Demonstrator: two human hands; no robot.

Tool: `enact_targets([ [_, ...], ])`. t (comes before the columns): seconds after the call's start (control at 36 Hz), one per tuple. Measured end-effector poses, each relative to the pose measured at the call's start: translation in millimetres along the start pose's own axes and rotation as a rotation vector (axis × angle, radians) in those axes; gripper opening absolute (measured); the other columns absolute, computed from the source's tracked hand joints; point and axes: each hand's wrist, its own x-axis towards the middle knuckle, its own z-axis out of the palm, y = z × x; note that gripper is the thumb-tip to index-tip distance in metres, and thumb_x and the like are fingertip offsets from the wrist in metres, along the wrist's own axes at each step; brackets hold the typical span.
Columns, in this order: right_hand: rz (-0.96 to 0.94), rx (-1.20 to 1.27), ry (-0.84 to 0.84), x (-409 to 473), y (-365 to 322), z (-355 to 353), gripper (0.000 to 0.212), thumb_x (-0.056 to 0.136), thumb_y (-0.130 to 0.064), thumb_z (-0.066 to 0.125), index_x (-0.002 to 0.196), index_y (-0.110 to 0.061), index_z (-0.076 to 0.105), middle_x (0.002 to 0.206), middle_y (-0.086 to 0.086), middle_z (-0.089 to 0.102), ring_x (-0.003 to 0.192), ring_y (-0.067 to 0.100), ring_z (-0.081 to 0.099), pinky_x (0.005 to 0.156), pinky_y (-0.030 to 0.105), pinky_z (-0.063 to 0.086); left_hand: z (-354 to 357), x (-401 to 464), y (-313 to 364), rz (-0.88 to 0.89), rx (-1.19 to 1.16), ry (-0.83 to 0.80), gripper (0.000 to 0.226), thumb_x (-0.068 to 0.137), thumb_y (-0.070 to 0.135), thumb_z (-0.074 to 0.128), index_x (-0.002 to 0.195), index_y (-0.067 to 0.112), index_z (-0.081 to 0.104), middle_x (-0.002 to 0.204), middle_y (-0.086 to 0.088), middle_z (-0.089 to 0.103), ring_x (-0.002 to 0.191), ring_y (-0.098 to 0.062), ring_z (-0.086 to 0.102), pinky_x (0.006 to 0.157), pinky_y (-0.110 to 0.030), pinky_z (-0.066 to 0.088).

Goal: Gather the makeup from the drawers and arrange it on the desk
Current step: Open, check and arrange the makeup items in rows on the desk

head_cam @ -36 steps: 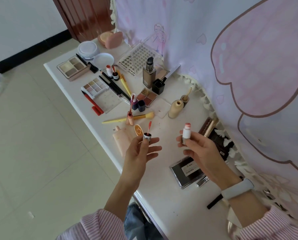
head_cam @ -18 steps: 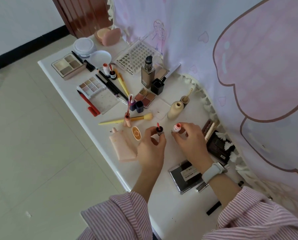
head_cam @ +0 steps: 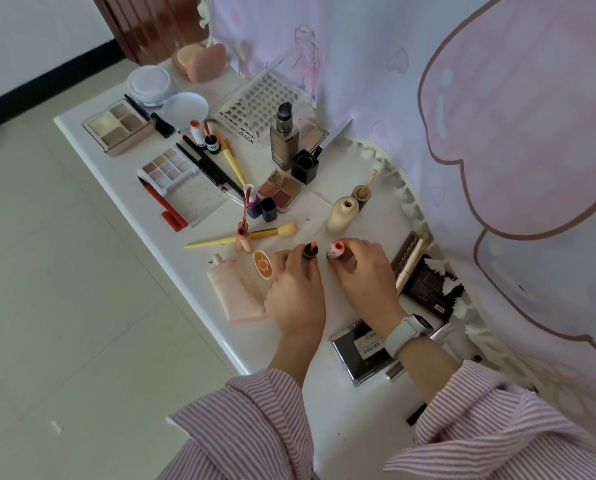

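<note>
On the white desk (head_cam: pixel 123 178) my left hand (head_cam: pixel 296 289) pinches a small dark lip-gloss cap with its red wand (head_cam: pixel 310 250) pointing up, standing on the desk. Right beside it my right hand (head_cam: pixel 362 275) grips the matching white tube with a coral top (head_cam: pixel 336 250), upright on the desk. The two pieces stand a few centimetres apart. My fingers hide their lower ends.
Near my left hand lie a peach tube (head_cam: pixel 236 292), an orange cap (head_cam: pixel 262 264) and a yellow brush (head_cam: pixel 241 235). Farther back are eyeshadow palettes (head_cam: pixel 118 128), pencils, a foundation bottle (head_cam: pixel 282 136) and a beige bottle (head_cam: pixel 341 214). A black case (head_cam: pixel 355 351) lies by my right wrist. A curtain (head_cam: pixel 497 133) hangs right.
Both hands came down from in front of me onto the desk, bringing the wand cap and the tube with them. They now stand side by side on the surface.
</note>
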Motion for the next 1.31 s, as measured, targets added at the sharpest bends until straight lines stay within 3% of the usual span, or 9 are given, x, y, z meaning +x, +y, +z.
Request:
enact_targets([
  [0.19,0.044,-0.052,-0.063,-11.8,1.4,-16.5,0.03,0.087,-0.014,0.059,0.117,-0.009,0.058,0.094,0.006,0.06,0.087,0.016,0.044,0.081,0.034,0.042,0.4,-3.8,-4.9,0.075,-0.024,0.0,0.028,0.09,0.017,0.059,0.117,0.011,0.062,0.107,-0.01,0.059,0.082,-0.027,0.06,0.06,-0.028,0.042],
  [0.31,0.033,-0.307,0.029,-27.4,8.1,-29.5,0.026,0.079,-0.01,0.066,0.104,-0.005,0.064,0.091,0.015,0.059,0.085,0.031,0.052,0.071,0.04,0.044,-1.0,-16.4,-14.0,0.199,-0.078,-0.015,0.035,0.086,0.003,0.056,0.121,0.005,0.058,0.105,-0.011,0.058,0.078,-0.025,0.059,0.058,-0.032,0.052],
  [0.44,0.103,-0.605,-0.066,-37.1,13.2,-38.9,0.028,0.08,-0.028,0.064,0.102,-0.01,0.063,0.1,0.014,0.055,0.09,0.031,0.048,0.073,0.039,0.041,-5.0,-37.9,-29.2,0.328,-0.041,0.0,0.036,0.088,0.011,0.042,0.121,0.002,0.055,0.107,-0.01,0.057,0.095,-0.019,0.054,0.079,-0.016,0.043],
  [0.56,0.114,-0.692,-0.212,-36.2,7.7,-42.5,0.041,0.088,-0.045,0.046,0.119,-0.018,0.052,0.118,0.009,0.05,0.107,0.028,0.041,0.086,0.039,0.034,-6.8,-46.5,-43.0,0.343,-0.013,-0.021,0.036,0.087,0.011,0.039,0.118,0.002,0.057,0.108,-0.01,0.057,0.1,-0.019,0.05,0.089,-0.017,0.036],
  [0.78,0.145,-0.713,-0.227,-31.2,-0.6,-38.3,0.028,0.089,-0.035,0.042,0.107,-0.016,0.048,0.102,0.009,0.062,0.097,0.028,0.052,0.081,0.037,0.034,-12.1,-48.5,-47.6,0.337,0.005,-0.061,0.031,0.085,0.007,0.045,0.111,0.005,0.061,0.107,-0.007,0.06,0.101,-0.015,0.049,0.089,-0.015,0.035],
  [0.97,0.193,-0.524,-0.077,-32.3,-9.6,-53.2,0.023,0.086,-0.021,0.047,0.106,-0.013,0.053,0.074,0.002,0.049,0.07,0.022,0.042,0.068,0.031,0.028,-19.7,-47.8,-43.8,0.318,-0.06,-0.111,0.031,0.079,0.001,0.049,0.107,0.002,0.062,0.105,-0.01,0.059,0.098,-0.024,0.057,0.083,-0.023,0.042],
  [1.08,0.238,-0.273,-0.02,-52.8,-17.9,-71.5,0.02,0.09,-0.02,0.047,0.109,-0.015,0.052,0.084,0.001,0.052,0.069,0.016,0.05,0.057,0.025,0.036,-26.9,-49.3,-40.0,0.335,-0.129,-0.153,0.029,0.082,0.005,0.051,0.109,0.006,0.062,0.105,-0.006,0.058,0.094,-0.022,0.059,0.077,-0.029,0.051],
  [1.17,0.293,-0.079,-0.012,-73.1,-21.7,-84.0,0.012,0.093,-0.02,0.048,0.105,-0.019,0.047,0.085,0.0,0.057,0.066,0.008,0.053,0.051,0.016,0.039,-35.4,-53.9,-36.8,0.4,-0.135,-0.187,0.027,0.086,0.011,0.053,0.112,0.012,0.061,0.105,0.001,0.059,0.093,-0.012,0.057,0.073,-0.024,0.052],
  [1.31,0.395,0.262,0.081,-98.9,-30.7,-106.0,0.005,0.092,-0.017,0.053,0.088,-0.017,0.05,0.069,-0.003,0.058,0.056,0.009,0.054,0.046,0.012,0.043,-48.8,-63.0,-21.9,0.561,-0.096,-0.188,0.032,0.087,0.026,0.046,0.114,0.014,0.059,0.107,-0.001,0.061,0.103,-0.009,0.047,0.087,-0.017,0.039],
])
